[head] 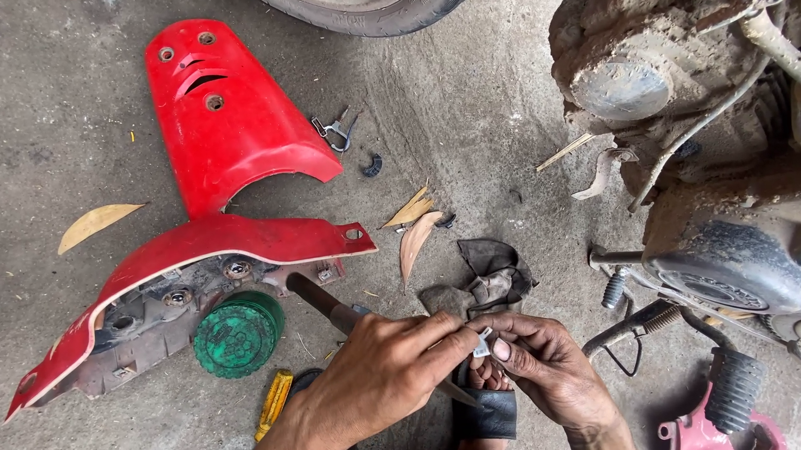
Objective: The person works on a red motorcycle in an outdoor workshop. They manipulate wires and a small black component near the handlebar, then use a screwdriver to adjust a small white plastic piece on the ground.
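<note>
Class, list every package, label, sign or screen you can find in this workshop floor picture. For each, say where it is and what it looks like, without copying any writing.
Green round lid: on the concrete floor just below the red scooter panel, left of the left hand; disc-shaped, dark green, with raised moulded markings on top.
No paper labels, signs or screens can be made out.

Small metal piece (pixel 483 343) mostly hidden between fingertips; tyre (pixel 368 3) and engine (pixel 721 148) cut off by edges.
</note>
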